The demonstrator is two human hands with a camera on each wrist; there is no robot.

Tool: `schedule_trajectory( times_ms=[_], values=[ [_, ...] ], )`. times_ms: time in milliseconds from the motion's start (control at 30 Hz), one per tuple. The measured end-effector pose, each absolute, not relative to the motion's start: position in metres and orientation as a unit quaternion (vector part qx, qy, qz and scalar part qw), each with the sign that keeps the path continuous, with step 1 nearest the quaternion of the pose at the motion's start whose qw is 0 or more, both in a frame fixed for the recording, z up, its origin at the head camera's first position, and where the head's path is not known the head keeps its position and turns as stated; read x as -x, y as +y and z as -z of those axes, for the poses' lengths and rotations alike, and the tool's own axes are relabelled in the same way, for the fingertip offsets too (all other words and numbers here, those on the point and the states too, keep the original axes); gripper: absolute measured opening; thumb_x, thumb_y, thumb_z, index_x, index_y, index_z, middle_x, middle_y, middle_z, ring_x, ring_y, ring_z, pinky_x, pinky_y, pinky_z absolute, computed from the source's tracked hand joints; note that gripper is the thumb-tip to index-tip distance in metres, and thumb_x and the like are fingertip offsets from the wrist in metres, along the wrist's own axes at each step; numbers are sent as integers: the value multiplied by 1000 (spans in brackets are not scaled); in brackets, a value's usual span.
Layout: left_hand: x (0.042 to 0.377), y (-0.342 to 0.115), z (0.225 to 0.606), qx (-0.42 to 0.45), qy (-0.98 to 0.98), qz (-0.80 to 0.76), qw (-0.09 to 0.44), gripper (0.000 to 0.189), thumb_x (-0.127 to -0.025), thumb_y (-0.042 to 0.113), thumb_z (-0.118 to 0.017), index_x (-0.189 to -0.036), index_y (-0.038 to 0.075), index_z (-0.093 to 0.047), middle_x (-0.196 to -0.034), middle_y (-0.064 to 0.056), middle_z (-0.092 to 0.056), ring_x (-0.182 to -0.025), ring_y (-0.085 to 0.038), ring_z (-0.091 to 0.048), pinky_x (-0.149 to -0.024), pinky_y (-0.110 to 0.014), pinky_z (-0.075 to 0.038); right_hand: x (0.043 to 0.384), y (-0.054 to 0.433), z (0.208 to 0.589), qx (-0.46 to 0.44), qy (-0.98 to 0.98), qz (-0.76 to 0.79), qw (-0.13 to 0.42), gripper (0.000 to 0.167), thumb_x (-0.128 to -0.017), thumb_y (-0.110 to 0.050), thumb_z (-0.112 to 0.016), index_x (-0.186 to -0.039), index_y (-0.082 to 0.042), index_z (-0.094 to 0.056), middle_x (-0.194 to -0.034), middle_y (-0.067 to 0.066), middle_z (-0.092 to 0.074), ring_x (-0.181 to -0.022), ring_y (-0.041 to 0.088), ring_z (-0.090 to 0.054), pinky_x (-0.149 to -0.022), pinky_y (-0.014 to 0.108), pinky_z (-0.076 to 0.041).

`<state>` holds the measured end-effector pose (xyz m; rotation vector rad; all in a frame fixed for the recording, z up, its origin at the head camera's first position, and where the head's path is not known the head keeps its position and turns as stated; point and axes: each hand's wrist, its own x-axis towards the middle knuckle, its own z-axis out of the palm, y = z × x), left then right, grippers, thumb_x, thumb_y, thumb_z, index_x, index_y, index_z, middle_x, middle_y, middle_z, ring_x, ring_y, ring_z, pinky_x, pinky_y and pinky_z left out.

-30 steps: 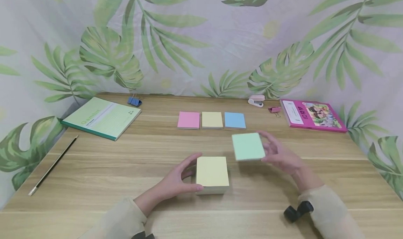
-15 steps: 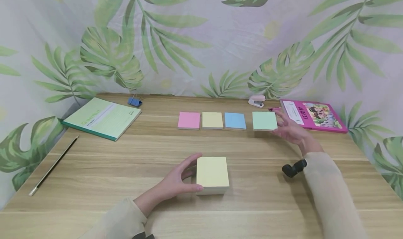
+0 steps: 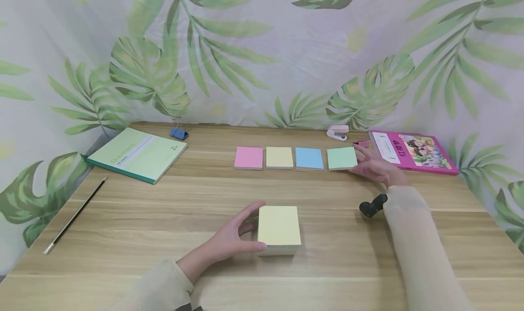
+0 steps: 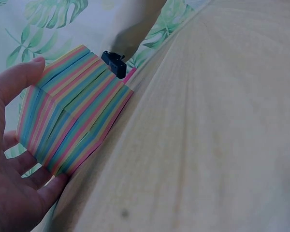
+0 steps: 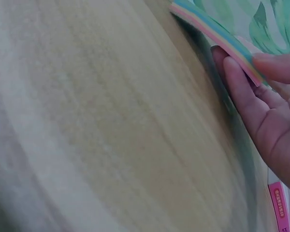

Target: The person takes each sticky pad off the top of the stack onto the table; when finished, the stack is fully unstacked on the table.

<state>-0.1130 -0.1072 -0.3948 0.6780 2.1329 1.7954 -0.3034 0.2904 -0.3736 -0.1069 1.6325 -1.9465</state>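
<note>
In the head view, the left hand holds the thick stack of notes on the table, thumb and fingers spread around its left side; the right hand grips the green pad by its right edge, at the right end of a row of pink, yellow and blue pads; in the left wrist view, the stack shows striped sides, thumb and fingers gripping it; in the right wrist view, the green pad's striped edge is pinched, thumb above, fingers beneath; whether the pad touches the table I cannot tell.
</note>
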Motion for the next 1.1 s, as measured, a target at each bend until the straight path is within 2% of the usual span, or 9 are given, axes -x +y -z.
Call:
schedule_trajectory(
  times_ms=[233, 300, 400, 533, 633, 733, 833, 1000, 1100],
  values=[
    [113, -107, 394, -233, 735, -622, 140, 83, -68, 11, -73, -136, 13, -24, -133, -8, -30, -120, -20, -29, -97, -32, -29, 304, 292, 369, 19, 641, 706, 300, 86, -78, 20, -37, -138, -23, 9, -138, 21, 18, -125, 34, -8, -95, 38, -30],
    [113, -107, 393, -231, 736, -621, 140, 83, -69, 14, -73, -136, 14, -25, -133, -7, -30, -120, -19, -29, -96, -31, -29, 303, 295, 368, 22, 646, 703, 299, 84, -80, 18, -36, -137, -21, 10, -137, 23, 17, -123, 34, -16, -96, 38, -29],
    [112, -108, 392, -234, 735, -622, 138, 83, -69, 16, -73, -136, 14, -25, -132, -7, -31, -120, -19, -29, -96, -31, -29, 303, 301, 366, 38, 646, 701, 299, 76, -85, 14, -33, -137, -17, 12, -137, 26, 11, -118, 26, -29, -98, 39, -25],
    [112, -108, 392, -237, 732, -624, 137, 83, -69, 16, -73, -136, 14, -25, -132, -8, -31, -120, -20, -30, -96, -31, -30, 299, 307, 362, 49, 661, 690, 289, 69, -89, 6, -37, -137, -12, 9, -135, 31, -6, -109, 21, -43, -98, 42, -23],
    [112, -107, 392, -237, 732, -623, 138, 83, -69, 16, -73, -136, 13, -25, -132, -8, -31, -120, -20, -30, -96, -31, -30, 293, 309, 355, 61, 662, 695, 275, 64, -89, 3, -38, -139, -10, 1, -130, 32, -16, -109, 28, -43, -98, 45, -20],
    [111, -106, 388, -236, 732, -623, 140, 82, -69, 14, -73, -135, 12, -25, -132, -10, -31, -120, -21, -30, -96, -33, -29, 285, 307, 347, 91, 653, 707, 258, 59, -89, 6, -38, -137, -7, -6, -122, 21, -36, -111, 32, -41, -97, 46, -18],
    [111, -106, 388, -234, 735, -621, 141, 81, -69, 14, -73, -135, 13, -26, -132, -10, -30, -120, -21, -29, -96, -33, -29, 272, 297, 338, 142, 650, 705, 244, 57, -88, 9, -37, -136, -6, -9, -117, 12, -46, -112, 33, -40, -96, 46, -20],
    [112, -107, 392, -231, 739, -617, 141, 81, -69, 17, -73, -135, 15, -26, -133, -7, -30, -120, -19, -28, -96, -31, -29, 246, 269, 334, 257, 616, 707, 236, 58, -88, 9, -36, -138, -9, -14, -126, 21, -36, -112, 32, -41, -96, 40, -29],
    [113, -108, 392, -234, 738, -617, 138, 81, -69, 17, -73, -135, 14, -26, -132, -8, -31, -120, -19, -29, -96, -32, -29, 229, 248, 334, 305, 582, 712, 247, 59, -86, 12, -35, -138, -10, -15, -127, 20, -37, -112, 30, -41, -95, 39, -31]
  ],
)
